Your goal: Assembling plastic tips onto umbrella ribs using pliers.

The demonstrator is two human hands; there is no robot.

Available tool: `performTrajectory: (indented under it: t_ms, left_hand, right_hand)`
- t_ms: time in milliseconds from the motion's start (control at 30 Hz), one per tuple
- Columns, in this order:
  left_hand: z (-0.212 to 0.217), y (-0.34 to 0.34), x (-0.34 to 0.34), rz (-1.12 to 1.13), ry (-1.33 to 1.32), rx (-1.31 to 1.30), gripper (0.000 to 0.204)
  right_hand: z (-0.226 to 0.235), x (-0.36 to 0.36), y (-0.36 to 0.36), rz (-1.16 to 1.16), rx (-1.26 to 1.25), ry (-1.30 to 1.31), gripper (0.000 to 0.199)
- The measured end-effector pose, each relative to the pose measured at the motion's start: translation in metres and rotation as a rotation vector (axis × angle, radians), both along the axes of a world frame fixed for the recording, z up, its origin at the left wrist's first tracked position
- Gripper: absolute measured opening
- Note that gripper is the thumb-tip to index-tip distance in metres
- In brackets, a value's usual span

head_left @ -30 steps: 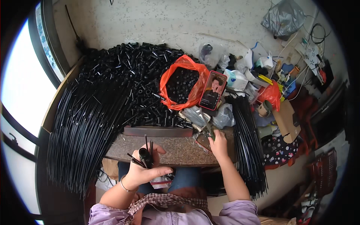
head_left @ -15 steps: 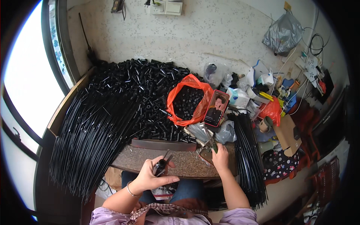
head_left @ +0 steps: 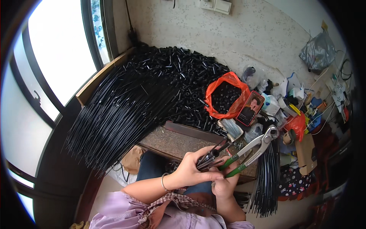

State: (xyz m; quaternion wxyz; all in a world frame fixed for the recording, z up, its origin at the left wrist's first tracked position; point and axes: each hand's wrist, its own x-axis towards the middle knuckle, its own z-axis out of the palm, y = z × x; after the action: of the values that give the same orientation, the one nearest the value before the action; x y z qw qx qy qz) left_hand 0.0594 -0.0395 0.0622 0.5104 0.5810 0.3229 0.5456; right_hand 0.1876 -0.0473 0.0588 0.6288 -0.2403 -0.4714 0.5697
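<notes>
My left hand (head_left: 192,166) is closed round a few thin black strips (head_left: 205,163) and a short black tube-like piece (head_left: 214,153). Close beside it, my right hand (head_left: 225,186) grips pliers (head_left: 259,147) by their green handles, the metal jaws pointing up and to the right. The two hands nearly meet over the table's front edge, and part of the right fingers is hidden. Beyond them lies a large heap of short black tube pieces (head_left: 190,70). Long thin black strips (head_left: 118,110) fan out at the left.
An orange plastic bag (head_left: 209,91) full of small black parts sits by the heap. A phone (head_left: 250,108) leans beside it. Another bundle of black strips (head_left: 268,179) hangs off the table's right side. Clutter and a cardboard box (head_left: 305,154) stand farther right. A dark bar (head_left: 194,132) edges the heap.
The view has turned to the right. My hands have come together, and the pliers have been lifted off the tabletop and now point up and to the right.
</notes>
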Motion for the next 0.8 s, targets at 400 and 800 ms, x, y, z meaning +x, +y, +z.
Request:
performTrajectory:
  t_ms: [400, 800]
  left_hand:
    - [0.0, -0.009, -0.008, 0.073, 0.143, 0.161, 0.078]
    - [0.008, 0.004, -0.072, -0.04, -0.311, 0.142, 0.085]
  right_hand:
    - [-0.004, -0.003, 0.002, -0.193, 0.444, -0.312, 0.027]
    - [0.006, 0.055, -0.024, 0.492, -0.412, -0.603, 0.028]
